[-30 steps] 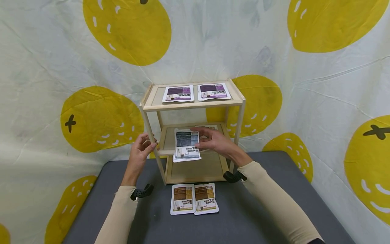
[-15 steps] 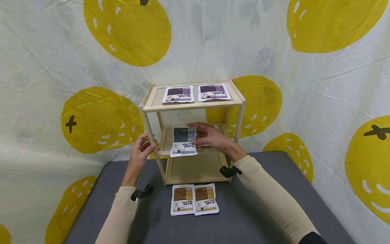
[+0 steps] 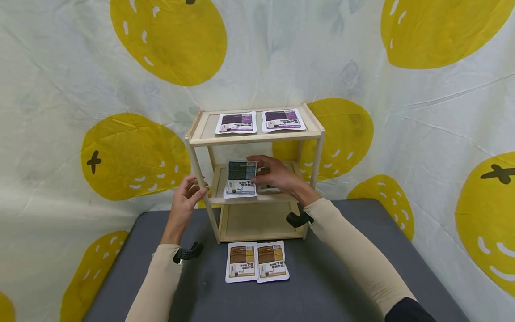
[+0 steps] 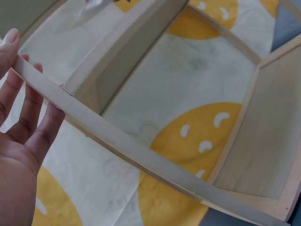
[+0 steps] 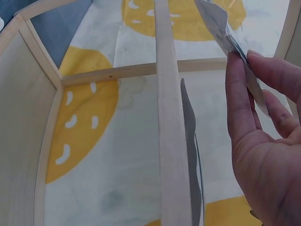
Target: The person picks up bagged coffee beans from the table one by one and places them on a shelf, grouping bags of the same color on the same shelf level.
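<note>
In the head view my right hand (image 3: 277, 176) pinches a blue-and-white flat pouch (image 3: 241, 181) by its right edge, over the left part of the middle shelf. The right wrist view shows this pouch edge-on between thumb and fingers. My left hand (image 3: 185, 208) holds the front left post of the wooden shelf rack (image 3: 257, 141), with the thumb on one side and fingers on the other in the left wrist view. A second pouch (image 3: 267, 188) lies on the right of the middle shelf, mostly hidden by my right hand.
Two purple-and-white pouches (image 3: 236, 123) lie side by side on the top shelf. Two brown-and-white pouches (image 3: 241, 264) lie on the dark table (image 3: 322, 286) before the rack. A patterned cloth (image 3: 257, 53) hangs close behind.
My right hand has carried the blue pouch inward and slightly left, from in front of the middle shelf to over its left part. My left hand stays on the post.
</note>
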Demonstrator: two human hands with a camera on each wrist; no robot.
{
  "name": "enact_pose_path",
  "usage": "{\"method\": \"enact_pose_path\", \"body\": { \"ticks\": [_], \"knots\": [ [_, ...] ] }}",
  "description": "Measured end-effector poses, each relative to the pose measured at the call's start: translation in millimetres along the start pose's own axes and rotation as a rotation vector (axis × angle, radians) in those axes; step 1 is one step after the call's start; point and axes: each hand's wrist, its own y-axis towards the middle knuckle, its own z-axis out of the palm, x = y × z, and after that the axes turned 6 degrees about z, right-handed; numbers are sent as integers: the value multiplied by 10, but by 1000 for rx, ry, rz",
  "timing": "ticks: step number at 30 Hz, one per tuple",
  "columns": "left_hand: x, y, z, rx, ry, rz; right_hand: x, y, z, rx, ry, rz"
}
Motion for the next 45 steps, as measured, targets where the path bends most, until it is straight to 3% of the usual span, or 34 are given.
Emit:
{"method": "enact_pose_path", "body": {
  "ticks": [7, 20, 28, 36, 45],
  "knots": [
    [5, -1, 14, -4, -1, 8, 11, 75, 5, 11, 17, 32],
    [17, -30, 1, 1, -3, 5, 21, 161, 22, 31, -94, 87],
    [22, -24, 16, -1, -26, 12, 57, 99, 28, -36, -195, 93],
    [-10, 10, 23, -25, 62, -18, 168, -33, 21, -59, -229, 37],
    [-30, 33, 32, -15, 50, -8, 223, -222, 60, 18, -210, -31]
  ]
}}
